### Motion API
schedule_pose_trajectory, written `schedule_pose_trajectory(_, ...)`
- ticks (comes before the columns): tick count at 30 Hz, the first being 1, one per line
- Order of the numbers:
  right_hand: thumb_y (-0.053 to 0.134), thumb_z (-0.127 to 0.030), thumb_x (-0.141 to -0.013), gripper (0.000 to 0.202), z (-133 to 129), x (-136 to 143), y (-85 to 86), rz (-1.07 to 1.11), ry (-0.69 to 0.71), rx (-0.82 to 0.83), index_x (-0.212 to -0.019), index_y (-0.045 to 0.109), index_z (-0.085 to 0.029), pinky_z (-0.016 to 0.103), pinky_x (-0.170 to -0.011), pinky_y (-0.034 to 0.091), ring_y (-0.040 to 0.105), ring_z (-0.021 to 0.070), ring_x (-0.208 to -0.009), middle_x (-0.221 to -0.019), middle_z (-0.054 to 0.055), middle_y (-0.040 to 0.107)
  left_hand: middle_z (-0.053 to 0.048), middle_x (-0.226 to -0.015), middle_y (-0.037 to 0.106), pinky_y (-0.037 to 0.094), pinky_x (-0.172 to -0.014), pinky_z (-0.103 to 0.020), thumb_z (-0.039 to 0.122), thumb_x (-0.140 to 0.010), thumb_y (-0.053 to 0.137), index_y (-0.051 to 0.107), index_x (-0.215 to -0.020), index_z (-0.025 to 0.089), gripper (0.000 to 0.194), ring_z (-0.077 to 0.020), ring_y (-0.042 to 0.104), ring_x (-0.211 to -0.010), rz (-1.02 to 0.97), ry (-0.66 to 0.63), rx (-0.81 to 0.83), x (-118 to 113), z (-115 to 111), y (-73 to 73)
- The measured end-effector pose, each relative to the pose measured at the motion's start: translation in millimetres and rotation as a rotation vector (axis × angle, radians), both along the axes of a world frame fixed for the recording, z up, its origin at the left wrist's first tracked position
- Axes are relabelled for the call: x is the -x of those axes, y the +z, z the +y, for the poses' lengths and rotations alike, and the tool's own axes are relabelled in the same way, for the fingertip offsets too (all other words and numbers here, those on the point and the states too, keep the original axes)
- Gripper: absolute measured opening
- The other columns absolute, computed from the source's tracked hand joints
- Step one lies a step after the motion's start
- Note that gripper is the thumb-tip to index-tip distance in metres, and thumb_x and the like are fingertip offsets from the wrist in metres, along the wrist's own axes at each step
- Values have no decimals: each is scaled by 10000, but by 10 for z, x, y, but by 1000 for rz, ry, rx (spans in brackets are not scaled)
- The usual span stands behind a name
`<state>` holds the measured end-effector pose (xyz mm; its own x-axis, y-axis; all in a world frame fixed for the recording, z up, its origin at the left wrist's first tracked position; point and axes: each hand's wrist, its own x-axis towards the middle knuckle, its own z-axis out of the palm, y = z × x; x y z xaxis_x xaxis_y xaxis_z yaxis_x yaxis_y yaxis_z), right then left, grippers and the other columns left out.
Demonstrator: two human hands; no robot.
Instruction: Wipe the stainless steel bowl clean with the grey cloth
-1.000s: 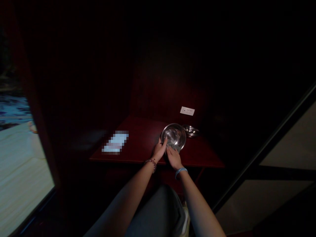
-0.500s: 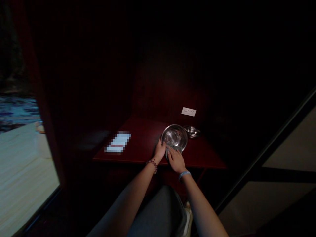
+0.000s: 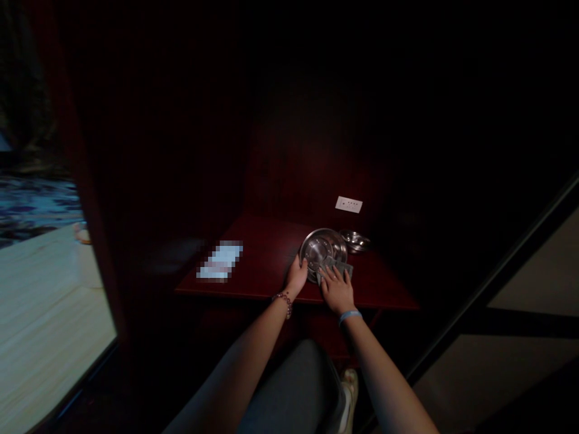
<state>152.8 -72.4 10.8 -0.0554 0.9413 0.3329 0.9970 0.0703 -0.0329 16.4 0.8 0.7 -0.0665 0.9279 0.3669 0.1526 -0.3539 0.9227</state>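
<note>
A shiny metal bowl is tilted toward me above the dark red desk. Its left rim is gripped by my left hand, which wears a beaded bracelet. My right hand, with a light blue band at the wrist, presses a grey cloth against the bowl's lower right side. Those fingers lie spread over the cloth. Part of the bowl's near rim is hidden behind the cloth and fingers. Just behind it to the right sit smaller metal bowls, apparently stacked.
A blurred-out pale rectangular item lies on the desk's left part. On the back wall is a white socket plate. Dark panels enclose the desk. At far left stands a pale wooden table with a whitish container.
My right hand has slid the cloth rightward along the bowl, and its fingers are more spread. The left hand keeps its grip on the rim. The whole view has shifted slightly.
</note>
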Motion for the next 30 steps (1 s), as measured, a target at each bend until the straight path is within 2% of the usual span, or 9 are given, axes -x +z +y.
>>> schedule_pose_trajectory(4, 292, -348, -1010, 466, 21, 42, -23, -4, -66, -8, -1458, 415, -322, 492, -1202, 33, 253, 209, -1476, -1536, 4, 407, -113, -1265, 660, 477, -995, -324, 245, -952, 393, 527, -1312, 146, 396, -194, 635, -1127, -31, -13, 6, -7, -11, 9)
schedule_pose_trajectory(10, 263, -347, -1012, 482, 29, 71, -27, 5, -73, 9, -1472, 396, -297, 493, -1199, 66, 265, 222, -1472, -1542, 13, 399, -85, -1294, 651, 487, -980, -302, 280, -953, 402, 482, -1366, 188, 430, -175, 636, -1137, -14, -45, -27, 0, -36, 36)
schedule_pose_trajectory(14, 265, -341, -1011, 490, 26, 119, -32, 25, -99, 29, -1486, 371, -287, 492, -1196, 103, 265, 218, -1473, -1539, 24, 404, -90, -1236, 681, 506, -945, -308, 306, -946, 426, 476, -1373, 187, 446, -186, 663, -1082, 3, -47, -31, 11, -63, 55)
schedule_pose_trajectory(21, 255, -316, -1012, 491, 25, 278, -98, 72, -144, -8, -1473, 407, -239, 474, -1192, 153, 327, 227, -1447, -1510, 60, 447, -120, -1183, 700, 513, -885, -298, 295, -913, 516, 419, -1403, 174, 514, -207, 685, -1031, 168, -70, 7, 2, -95, 51)
schedule_pose_trajectory(25, 231, -308, -1017, 498, 6, 333, -123, 81, -113, -26, -1464, 424, -202, 458, -1190, 174, 337, 225, -1442, -1506, 78, 451, -148, -1192, 693, 497, -900, -304, 348, -949, 454, 473, -1351, 157, 446, -222, 678, -1059, 226, -18, 62, -7, -84, 55)
schedule_pose_trajectory(30, 222, -297, -1021, 496, -44, 304, -116, 94, -5, -27, -1472, 409, -210, 427, -1192, 187, 350, 205, -1435, -1500, 58, 463, -132, -1196, 692, 484, -927, -288, 354, -989, 346, 506, -1312, 154, 412, -198, 667, -1082, 150, -2, 60, -7, -47, 46)
